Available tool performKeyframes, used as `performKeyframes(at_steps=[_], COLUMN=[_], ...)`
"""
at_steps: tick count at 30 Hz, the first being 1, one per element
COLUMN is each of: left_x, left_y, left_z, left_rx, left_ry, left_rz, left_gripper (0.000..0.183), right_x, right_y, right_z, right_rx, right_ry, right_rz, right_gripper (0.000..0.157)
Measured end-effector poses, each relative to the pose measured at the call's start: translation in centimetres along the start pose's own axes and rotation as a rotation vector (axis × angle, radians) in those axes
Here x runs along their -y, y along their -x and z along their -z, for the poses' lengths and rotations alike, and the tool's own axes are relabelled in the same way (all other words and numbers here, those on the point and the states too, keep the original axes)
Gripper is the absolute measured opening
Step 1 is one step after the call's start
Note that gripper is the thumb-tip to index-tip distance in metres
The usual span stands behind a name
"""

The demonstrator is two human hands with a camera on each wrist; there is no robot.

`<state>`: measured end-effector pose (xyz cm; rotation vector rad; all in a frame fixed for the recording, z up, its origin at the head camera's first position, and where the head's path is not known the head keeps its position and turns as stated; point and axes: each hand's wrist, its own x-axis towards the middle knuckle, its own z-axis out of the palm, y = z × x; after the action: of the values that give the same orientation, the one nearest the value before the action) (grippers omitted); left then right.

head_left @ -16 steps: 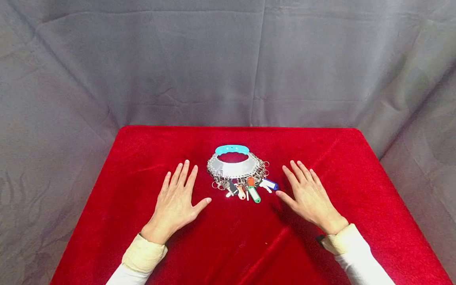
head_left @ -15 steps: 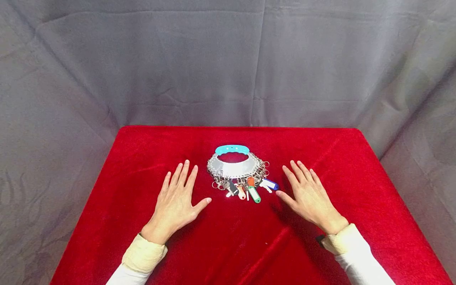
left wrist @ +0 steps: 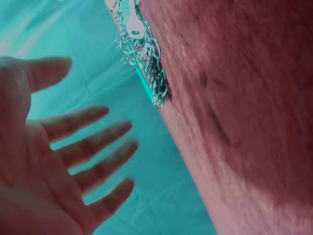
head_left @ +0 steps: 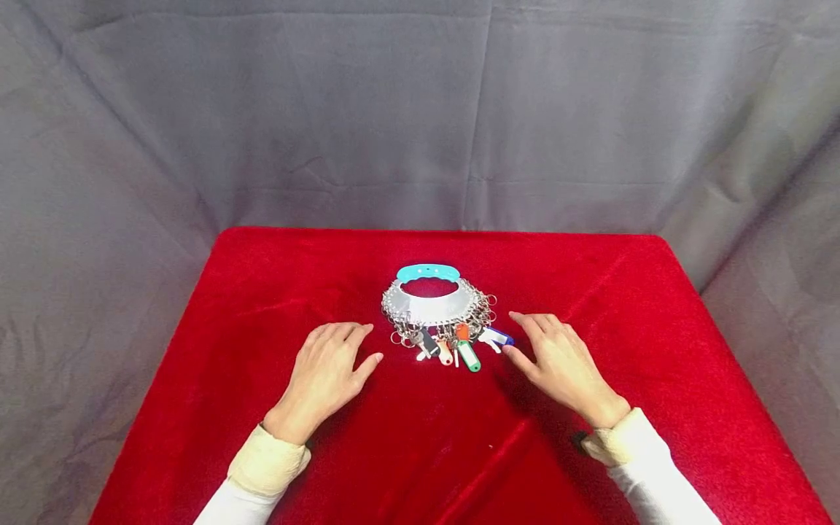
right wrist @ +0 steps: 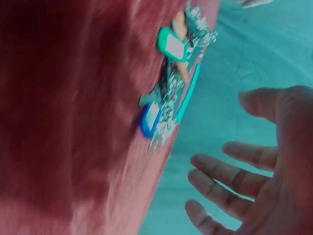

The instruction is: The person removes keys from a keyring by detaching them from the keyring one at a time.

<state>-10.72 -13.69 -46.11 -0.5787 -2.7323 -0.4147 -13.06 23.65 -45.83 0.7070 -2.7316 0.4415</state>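
Observation:
A large key ring (head_left: 429, 312) lies mid-table: a pale plate with a turquoise handle (head_left: 428, 273) on its far side and many small metal rings round its edge. Keys with coloured tags hang at the near side, among them a green tag (head_left: 469, 356), a blue tag (head_left: 500, 336) and a black tag (head_left: 429, 343). My left hand (head_left: 323, 383) hovers left of it, fingers loosely bent and holding nothing. On the other side, my right hand (head_left: 563, 368) is also bare, its thumb tip close by the blue tag. In the right wrist view the palm (right wrist: 259, 196) faces the keys.
A red velvet cloth (head_left: 420, 445) covers the table. Grey curtains (head_left: 354, 117) hang behind it and along both sides. Pale cuffs and white sleeves (head_left: 246, 499) cover my wrists and forearms.
Both hands have gone from flat, spread fingers to loosely bent ones. The left fingertips and right fingers have drawn inward toward the key ring, which has stayed in place.

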Motion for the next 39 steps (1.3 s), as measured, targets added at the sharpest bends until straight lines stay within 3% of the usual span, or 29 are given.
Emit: performKeyframes(at_steps=[5,12,16,22,33,39], left_x=[-0.2,-0.9,-1.2,-1.5,-2.1,-2.2], left_y=[-0.6,-2.1,-3.1,-4.2,-4.6,-5.2], left_z=[-0.9,-2.5,-3.3,-4.3,-5.5,-5.9], left_rx=[-0.039,-0.001,0.033,0.023,0.015,0.061], left_ry=[0.066,0.140,0.164,0.162,0.154,0.150], left_rz=[-0.028,0.003,0.007,-0.006,-0.033,0.005], left_gripper=[0.028,0.022,0.022,0.019,0.018,0.015], right_x=[1.4,4.0,5.4,7.3,8.9,9.5], right_y=[-1.1,-3.5,-5.0,-6.9,-8.0,-8.2], right_z=[-0.7,-2.5,-4.0,-6.2,-8.8,-9.0], right_rx=[-0.007,0.040,0.080,0.129,0.071,0.078], right_ry=[-0.061,-0.129,-0.133,-0.154,-0.030,-0.041], right_rz=[-0.016,-0.016,-0.028,-0.078,-0.185,-0.234], right_gripper=[0.034,0.019,0.018,0.016,0.026,0.023])
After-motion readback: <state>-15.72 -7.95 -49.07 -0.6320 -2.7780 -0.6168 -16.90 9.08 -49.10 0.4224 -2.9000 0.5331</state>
